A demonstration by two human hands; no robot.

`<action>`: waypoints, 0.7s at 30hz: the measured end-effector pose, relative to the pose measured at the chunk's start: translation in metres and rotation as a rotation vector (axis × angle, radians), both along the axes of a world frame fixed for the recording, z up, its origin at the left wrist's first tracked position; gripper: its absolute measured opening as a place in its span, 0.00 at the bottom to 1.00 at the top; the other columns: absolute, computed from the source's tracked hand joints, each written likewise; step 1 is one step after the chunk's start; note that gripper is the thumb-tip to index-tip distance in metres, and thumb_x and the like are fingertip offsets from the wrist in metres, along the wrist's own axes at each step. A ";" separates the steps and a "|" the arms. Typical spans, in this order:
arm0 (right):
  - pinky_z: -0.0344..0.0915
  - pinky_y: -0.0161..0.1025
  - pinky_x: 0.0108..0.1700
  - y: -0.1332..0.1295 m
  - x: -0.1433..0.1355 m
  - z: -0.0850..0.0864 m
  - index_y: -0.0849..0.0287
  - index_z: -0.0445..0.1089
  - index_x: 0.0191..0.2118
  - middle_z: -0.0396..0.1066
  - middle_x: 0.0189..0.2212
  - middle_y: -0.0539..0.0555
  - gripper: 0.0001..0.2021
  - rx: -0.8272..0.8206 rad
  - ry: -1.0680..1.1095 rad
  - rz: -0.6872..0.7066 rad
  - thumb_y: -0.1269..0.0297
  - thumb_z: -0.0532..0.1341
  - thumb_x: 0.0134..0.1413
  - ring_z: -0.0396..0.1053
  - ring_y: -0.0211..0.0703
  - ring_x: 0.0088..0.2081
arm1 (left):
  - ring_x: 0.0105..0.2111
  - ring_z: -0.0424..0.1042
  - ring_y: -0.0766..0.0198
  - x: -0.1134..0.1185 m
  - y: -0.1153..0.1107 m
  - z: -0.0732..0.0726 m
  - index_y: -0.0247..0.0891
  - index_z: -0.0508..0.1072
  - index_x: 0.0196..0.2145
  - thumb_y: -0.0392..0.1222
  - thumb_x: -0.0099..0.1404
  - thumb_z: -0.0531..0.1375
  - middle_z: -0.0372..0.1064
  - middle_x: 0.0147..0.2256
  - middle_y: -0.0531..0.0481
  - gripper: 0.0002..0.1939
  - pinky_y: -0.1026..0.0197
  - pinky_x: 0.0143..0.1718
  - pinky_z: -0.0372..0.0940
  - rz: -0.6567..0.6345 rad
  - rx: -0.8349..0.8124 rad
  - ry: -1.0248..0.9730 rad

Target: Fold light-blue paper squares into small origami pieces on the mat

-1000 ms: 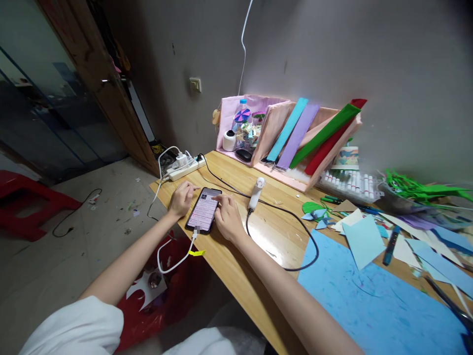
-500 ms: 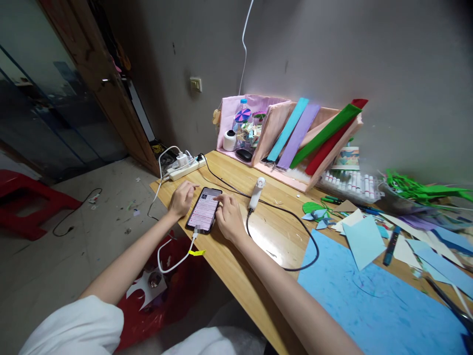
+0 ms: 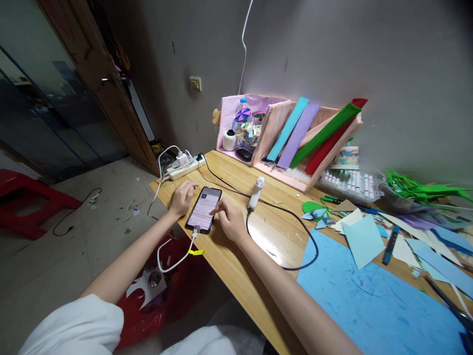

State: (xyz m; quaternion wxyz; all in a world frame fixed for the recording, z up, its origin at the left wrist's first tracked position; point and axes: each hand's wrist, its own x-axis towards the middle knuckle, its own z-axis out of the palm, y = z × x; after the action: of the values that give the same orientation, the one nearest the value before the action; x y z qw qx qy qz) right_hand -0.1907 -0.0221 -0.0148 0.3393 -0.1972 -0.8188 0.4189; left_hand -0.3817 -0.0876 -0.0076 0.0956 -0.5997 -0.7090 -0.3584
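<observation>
A black-edged phone with a lit screen lies face up on the wooden table, a white cable with a yellow tag plugged into its near end. My left hand rests on the table just left of the phone, fingers loosely bent and apart, holding nothing. From the right, my right hand reaches over the phone with its index finger pointing at the lower part of the screen. Its other fingers are curled and nothing is in them.
A white power strip sits at the table's far left corner. Right of the phone is a white device with a black cord. Further right lie blue paper, paper scraps and markers. Pink holders stand by the wall.
My right index finger has moved down from the upper right of the phone screen to its lower part. My left hand has stayed in place.
</observation>
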 end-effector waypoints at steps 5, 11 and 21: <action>0.61 0.34 0.35 0.003 0.001 -0.001 0.55 0.59 0.29 0.74 0.27 0.47 0.07 -0.049 0.006 0.065 0.74 0.48 0.48 0.70 0.39 0.30 | 0.38 0.65 0.60 0.000 0.000 0.001 0.33 0.69 0.39 0.41 0.67 0.40 0.66 0.35 0.45 0.20 0.59 0.41 0.59 0.000 -0.003 0.003; 0.61 0.34 0.36 0.002 0.001 0.001 0.56 0.59 0.30 0.74 0.28 0.48 0.09 -0.057 0.009 0.130 0.76 0.47 0.47 0.70 0.39 0.33 | 0.38 0.65 0.60 0.001 0.000 0.002 0.33 0.69 0.39 0.41 0.66 0.40 0.66 0.35 0.45 0.20 0.59 0.41 0.59 0.003 -0.004 0.001; 0.61 0.35 0.39 -0.006 0.006 0.004 0.54 0.64 0.41 0.73 0.37 0.49 0.15 0.284 -0.175 0.356 0.74 0.50 0.48 0.71 0.42 0.37 | 0.39 0.65 0.59 0.002 -0.001 0.001 0.34 0.69 0.39 0.42 0.66 0.40 0.66 0.35 0.45 0.20 0.58 0.42 0.59 0.009 -0.015 -0.034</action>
State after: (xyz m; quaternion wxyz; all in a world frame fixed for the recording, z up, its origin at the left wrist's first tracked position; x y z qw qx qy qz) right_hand -0.1851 -0.0281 -0.0103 0.2121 -0.0357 -0.9177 0.3339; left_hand -0.3799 -0.0881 -0.0065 0.0807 -0.5910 -0.7160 -0.3628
